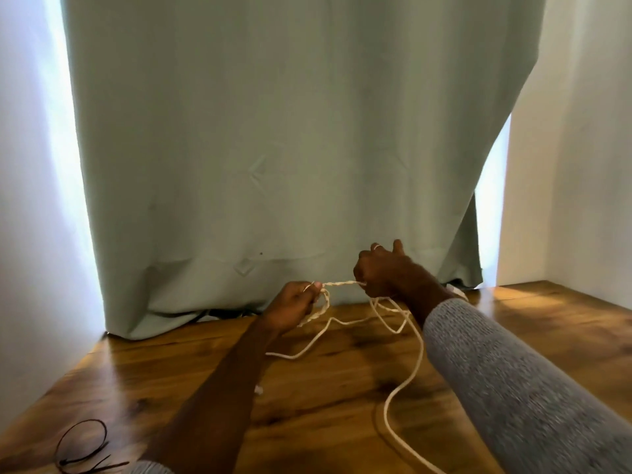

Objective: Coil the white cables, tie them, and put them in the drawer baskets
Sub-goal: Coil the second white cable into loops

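A white cable (403, 388) trails in loose loops over the wooden table (325, 398) and runs off toward the bottom edge. A short stretch of it, twisted on itself, is pulled taut between both hands above the table's far side. My left hand (294, 307) pinches the left end of that twisted stretch, with a small loop hanging below its fingers. My right hand (383, 273) grips the right end in a closed fist, and more loops drop from under it. No drawer or basket is in view.
A pale green curtain (273, 148) hangs down to the table's far edge, with bright window light at both sides. White walls close in left and right. Thin black ties (82, 449) lie at the table's near left corner. A small white piece (259, 390) shows beside my left forearm.
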